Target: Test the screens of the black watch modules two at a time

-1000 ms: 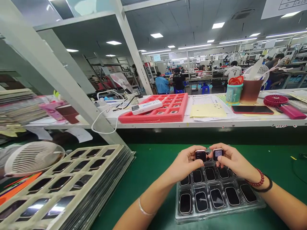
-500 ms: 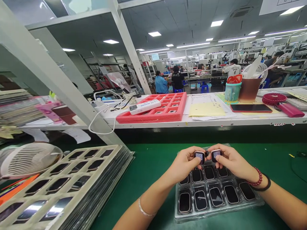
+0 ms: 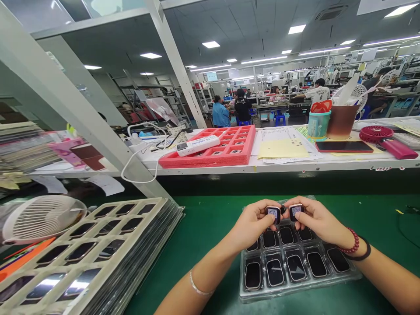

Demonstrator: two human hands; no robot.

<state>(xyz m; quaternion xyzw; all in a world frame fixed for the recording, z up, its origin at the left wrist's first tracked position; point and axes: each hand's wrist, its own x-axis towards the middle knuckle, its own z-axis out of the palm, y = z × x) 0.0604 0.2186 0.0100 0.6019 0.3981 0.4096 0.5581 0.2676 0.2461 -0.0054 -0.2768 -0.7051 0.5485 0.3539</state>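
Observation:
My left hand (image 3: 257, 219) pinches a smartwatch (image 3: 273, 214) without a strap, its lit screen showing a QR code. A second strapless smartwatch (image 3: 296, 211), also lit with a QR code, is gripped in my right hand (image 3: 311, 218), thumb on its screen. The two watches are held side by side, slightly apart. Beneath both hands lies a clear plastic tray (image 3: 295, 286) with several dark-screened watches in its pockets. My hands hide part of its far rows.
At left stands a stack of cream trays (image 3: 131, 245) holding watch faces, with a white fan (image 3: 42, 216) beside it. On the shelf ahead are a red foam tray (image 3: 203, 162), a phone (image 3: 344, 147), cups (image 3: 343, 122) and papers. Several people sit farther back.
Both hands and the two watches stay in practically the same position, with the QR codes still showing. The camera view has shifted very slightly.

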